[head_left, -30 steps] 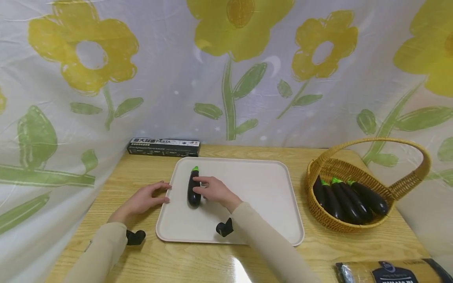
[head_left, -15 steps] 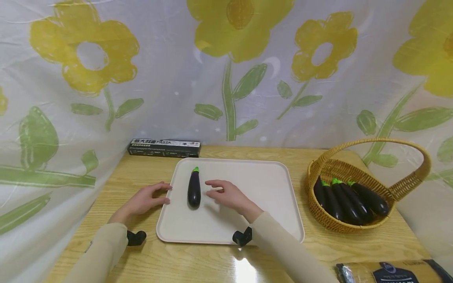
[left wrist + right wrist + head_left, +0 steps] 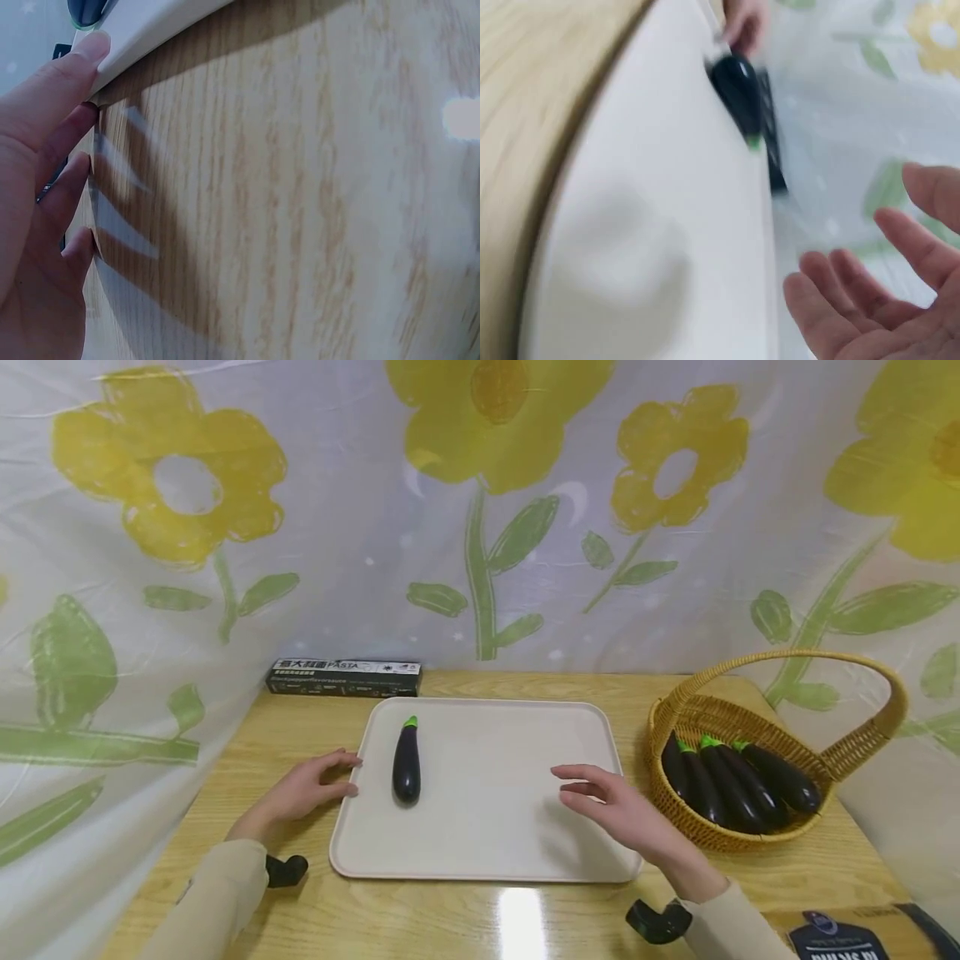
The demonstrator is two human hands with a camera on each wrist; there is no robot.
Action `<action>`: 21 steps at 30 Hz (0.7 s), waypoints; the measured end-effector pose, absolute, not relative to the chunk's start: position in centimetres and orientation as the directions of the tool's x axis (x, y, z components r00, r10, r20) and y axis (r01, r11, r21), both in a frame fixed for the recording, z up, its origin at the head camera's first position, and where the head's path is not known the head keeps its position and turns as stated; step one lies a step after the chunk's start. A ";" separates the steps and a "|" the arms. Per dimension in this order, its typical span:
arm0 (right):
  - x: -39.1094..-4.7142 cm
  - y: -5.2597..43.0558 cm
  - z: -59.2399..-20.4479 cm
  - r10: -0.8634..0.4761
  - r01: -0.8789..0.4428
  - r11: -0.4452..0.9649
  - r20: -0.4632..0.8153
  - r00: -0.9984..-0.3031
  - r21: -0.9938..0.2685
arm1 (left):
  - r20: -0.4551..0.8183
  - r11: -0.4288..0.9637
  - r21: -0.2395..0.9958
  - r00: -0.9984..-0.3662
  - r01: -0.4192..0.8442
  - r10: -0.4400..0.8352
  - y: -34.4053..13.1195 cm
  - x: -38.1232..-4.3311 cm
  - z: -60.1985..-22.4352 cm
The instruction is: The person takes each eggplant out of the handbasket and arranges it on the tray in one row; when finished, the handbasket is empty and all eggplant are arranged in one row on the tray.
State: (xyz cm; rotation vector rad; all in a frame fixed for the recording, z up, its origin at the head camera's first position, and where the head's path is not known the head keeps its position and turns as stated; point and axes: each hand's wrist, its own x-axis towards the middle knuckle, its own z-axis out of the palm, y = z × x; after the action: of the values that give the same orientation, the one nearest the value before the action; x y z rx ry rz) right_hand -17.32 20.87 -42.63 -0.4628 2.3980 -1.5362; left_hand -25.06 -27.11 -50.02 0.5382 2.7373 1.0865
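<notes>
One glossy eggplant (image 3: 407, 764) on a pale tray (image 3: 480, 802).
Dark purple-black with a bright green cap, the eggplant lies lengthwise near the tray's left rim, cap toward the far side. The rectangular tray has rounded corners; the left hand (image 3: 303, 787) touches its left rim. More dark eggplants (image 3: 738, 785), green-capped, lie side by side in a handled wicker basket (image 3: 723, 714), just right of the tray.

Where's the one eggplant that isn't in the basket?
In the head view, that eggplant lies on the left part of the white tray, nearest the left hand, which is at the tray's left edge.
</notes>
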 end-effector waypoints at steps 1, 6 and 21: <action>-17.0 22.1 -42.3 -0.397 -0.123 0.404 -0.053 -0.917 -0.907 | -0.005 0.673 0.687 -0.925 0.272 0.379 -27.1 -25.1 -50.1; -15.9 28.0 -40.3 -0.428 -0.124 0.479 -0.108 -0.897 -0.869 | 0.004 0.676 0.681 -0.924 0.282 0.382 -27.2 -25.2 -50.2; -19.7 38.6 -38.6 -0.291 -0.059 0.599 -0.149 -0.945 -0.799 | 0.009 0.662 0.690 -0.918 0.292 0.396 -27.3 -25.1 -50.2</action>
State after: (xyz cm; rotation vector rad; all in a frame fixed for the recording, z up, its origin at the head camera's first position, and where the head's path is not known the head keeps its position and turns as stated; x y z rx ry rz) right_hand -19.73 38.58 -38.57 -0.2868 2.5648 -1.2667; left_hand -25.15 -27.29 -50.20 0.5689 2.7332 1.0969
